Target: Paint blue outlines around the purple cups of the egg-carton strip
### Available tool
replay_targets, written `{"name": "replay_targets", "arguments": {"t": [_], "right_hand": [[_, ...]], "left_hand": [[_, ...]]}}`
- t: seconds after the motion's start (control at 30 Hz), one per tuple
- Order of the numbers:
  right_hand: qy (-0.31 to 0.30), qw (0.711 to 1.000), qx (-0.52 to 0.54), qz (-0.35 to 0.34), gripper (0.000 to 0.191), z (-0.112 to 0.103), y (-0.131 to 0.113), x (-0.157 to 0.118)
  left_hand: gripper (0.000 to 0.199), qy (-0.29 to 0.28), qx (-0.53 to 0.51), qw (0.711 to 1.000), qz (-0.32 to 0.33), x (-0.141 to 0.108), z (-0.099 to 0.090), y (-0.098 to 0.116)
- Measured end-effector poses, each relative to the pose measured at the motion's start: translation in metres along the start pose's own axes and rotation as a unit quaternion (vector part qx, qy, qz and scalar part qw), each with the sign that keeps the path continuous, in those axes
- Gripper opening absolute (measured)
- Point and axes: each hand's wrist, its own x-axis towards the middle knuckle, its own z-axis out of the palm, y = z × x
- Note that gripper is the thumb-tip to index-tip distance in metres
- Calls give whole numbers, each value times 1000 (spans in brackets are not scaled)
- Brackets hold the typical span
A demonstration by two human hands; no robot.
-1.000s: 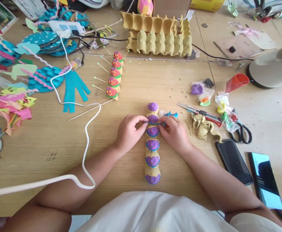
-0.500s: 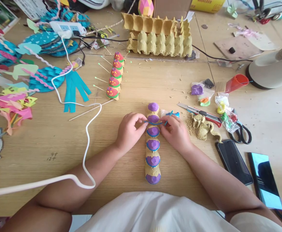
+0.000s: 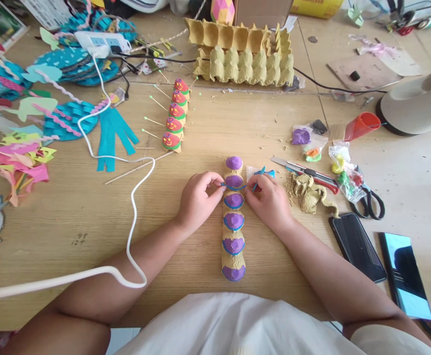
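The purple-capped carton strip [image 3: 233, 221] lay lengthwise on the table [image 3: 200, 266] between the two hands, and a thin blue strand [image 3: 235, 189] curved along the near edge of its second cap from the far end. The left hand [image 3: 200, 199], at the strip's left side, had thumb and finger closed on the strand's left end. The right hand [image 3: 269, 202], just off the strip's right side, pinched a loose blue piece [image 3: 262, 170] whose tip poked up above the fingers. Half a second earlier the strand had reached the right fingers; now a gap showed, so the surplus had probably been parted, leaving that cap's trim nearly settled. The nearer caps bore blue edging, faint on the nearest. Right of the strip, beyond the right hand, lay a utility knife [image 3: 307, 172] and carton scraps [image 3: 309, 195]; left of it, farther off, stood a red-faced strip [image 3: 176, 112].
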Motion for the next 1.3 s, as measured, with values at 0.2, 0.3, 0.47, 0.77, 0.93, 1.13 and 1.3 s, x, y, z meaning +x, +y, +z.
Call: {"name": "replay_targets", "arguments": {"t": [0.2,0.3,0.47,0.77,0.93,1.13,1.3], "right_hand": [[-4,1000,3,-16,9,-1,0,0],[-5,1000,4,-19,9,-1,0,0],[-7,1000,2,-14,9,-1,0,0],[-14,1000,-3,-6,9,-1,-2,2],[-10,1000,-6,-14,9,-1,-1,3],[-9,1000,-11,-8,9,1,0,3],[-8,1000,-13,-9,9,1,-1,4]], "left_hand": [[15,-5,5,1000,-11,0,0,0],[15,-8,7,1000,-13,0,-1,0],[14,-11,13,1000,-18,0,0,0],[12,-13,17,999,-25,0,0,0],[13,-13,17,1000,-22,0,0,0],[11,-9,17,1000,-18,-1,1,-1],[11,-12,21,999,-22,0,1,0]]}}
